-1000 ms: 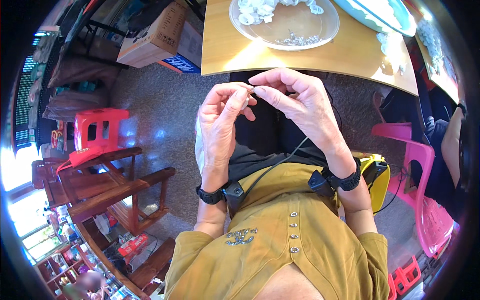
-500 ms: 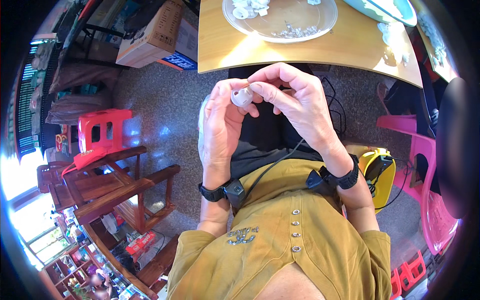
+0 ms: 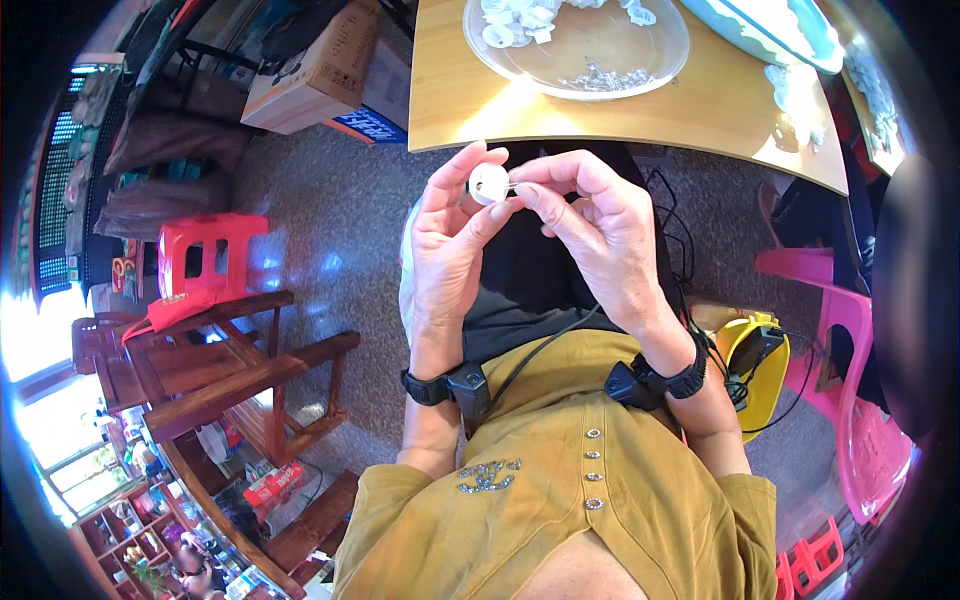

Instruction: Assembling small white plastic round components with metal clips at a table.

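In front of my lap, my left hand point(image 3: 445, 245) grips a small round white plastic part point(image 3: 491, 182) between thumb and fingers. A dark hole shows in its face. Close beside it, my right hand point(image 3: 605, 220) pinches a thin, shiny piece point(image 3: 514, 187) that looks like bent metal wire. That piece reaches the right side of the white part; whether its end sits inside cannot be made out. On the table ahead, a clear round tray point(image 3: 683, 50) carries white plastic parts point(image 3: 512, 25) and a pile of small metal pieces point(image 3: 605, 78).
The wooden table point(image 3: 450, 110) has its near edge just beyond my hands. At its right are a light blue basin point(image 3: 830, 55) and bagged parts point(image 3: 795, 90). A wooden chair point(image 3: 255, 375) and red stool point(image 3: 212, 250) stand left; a pink chair point(image 3: 845, 310) and yellow container point(image 3: 765, 390) are right.
The white part has turned, so its holed face now shows. My left thumb has come up against it, and my right fingers have shifted slightly right and down.
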A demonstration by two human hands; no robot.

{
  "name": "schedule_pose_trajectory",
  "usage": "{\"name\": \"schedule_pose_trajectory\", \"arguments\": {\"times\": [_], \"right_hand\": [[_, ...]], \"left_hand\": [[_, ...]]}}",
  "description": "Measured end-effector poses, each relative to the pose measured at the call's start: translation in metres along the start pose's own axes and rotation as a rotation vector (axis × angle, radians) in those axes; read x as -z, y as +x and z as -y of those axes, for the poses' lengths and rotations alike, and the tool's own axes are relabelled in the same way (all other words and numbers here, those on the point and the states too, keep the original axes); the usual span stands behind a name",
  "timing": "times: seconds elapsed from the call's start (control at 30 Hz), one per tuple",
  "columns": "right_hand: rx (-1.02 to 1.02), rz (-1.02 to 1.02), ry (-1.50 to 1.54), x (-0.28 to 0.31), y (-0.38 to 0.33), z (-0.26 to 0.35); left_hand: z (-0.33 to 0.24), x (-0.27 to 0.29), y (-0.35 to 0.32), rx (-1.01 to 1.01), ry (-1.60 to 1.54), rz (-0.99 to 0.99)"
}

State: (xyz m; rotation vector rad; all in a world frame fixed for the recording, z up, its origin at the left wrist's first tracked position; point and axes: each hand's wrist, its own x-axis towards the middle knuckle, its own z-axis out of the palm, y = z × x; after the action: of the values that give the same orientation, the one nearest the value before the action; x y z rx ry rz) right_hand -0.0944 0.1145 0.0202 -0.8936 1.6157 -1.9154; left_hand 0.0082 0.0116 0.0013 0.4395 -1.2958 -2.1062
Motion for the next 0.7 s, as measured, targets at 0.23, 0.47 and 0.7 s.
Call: {"name": "schedule_pose_trajectory", "arguments": {"times": [0.23, 0.47, 0.7], "right_hand": [[0.012, -0.014, 0.113, -0.002, 0.0054, -0.004], [0.051, -0.002, 0.076, -0.0034, 0.0042, -0.0043], [0.067, -0.021, 0.048, -0.0048, 0.0025, -0.0055]], "left_hand": [[-0.0021, 0.0016, -0.0008, 0.061, -0.077, 0.002], [0.0026, -0.0002, 0.0013, -0.004, -0.07, -0.018], [0.0025, 0.002, 0.001, 0.025, -0.095, 0.005]]}}
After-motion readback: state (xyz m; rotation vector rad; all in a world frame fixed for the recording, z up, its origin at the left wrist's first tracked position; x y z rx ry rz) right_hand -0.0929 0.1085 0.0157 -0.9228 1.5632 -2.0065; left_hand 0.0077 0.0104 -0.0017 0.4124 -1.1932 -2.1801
